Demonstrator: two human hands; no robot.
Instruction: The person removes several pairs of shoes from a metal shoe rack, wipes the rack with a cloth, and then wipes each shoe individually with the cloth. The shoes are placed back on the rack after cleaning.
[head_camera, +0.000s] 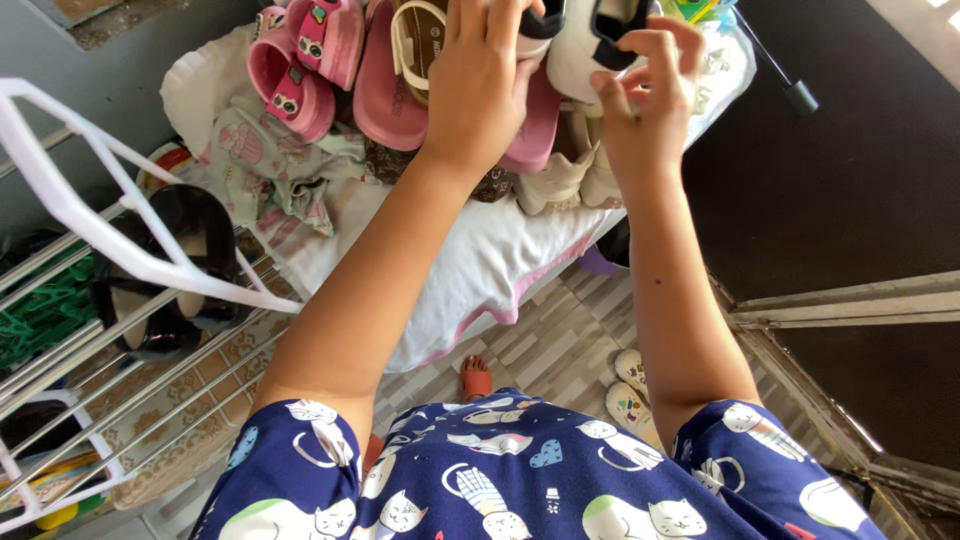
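Left hand: the left hand (480, 80) lies palm down on the pile of footwear, fingers spread over a tan sandal (418, 45) and the edge of a pink slipper (385, 95); its grip is laid flat on them, and whether it is closed round anything cannot be told.
Right hand: the right hand (650, 95) is raised just beside a white shoe with black patches (580, 50); its grip is half apart, fingers curled, thumb touching the shoe's side, clamped on nothing.
Shoe pile: the footwear lies on a white cloth (480, 260) with a pink hem, spread over a table at the top of the view.
Small pink sandals: a pair (305, 60) lies at the left end of the pile.
Printed cloth: a crumpled patterned cloth (270, 160) lies below those sandals.
Drying rack: a white metal rack (120, 250) stands to the left, with dark sandals (170, 270) on its bars.
Floor: grey striped tiles (560, 350); one foot in an orange slipper (476, 378) shows.
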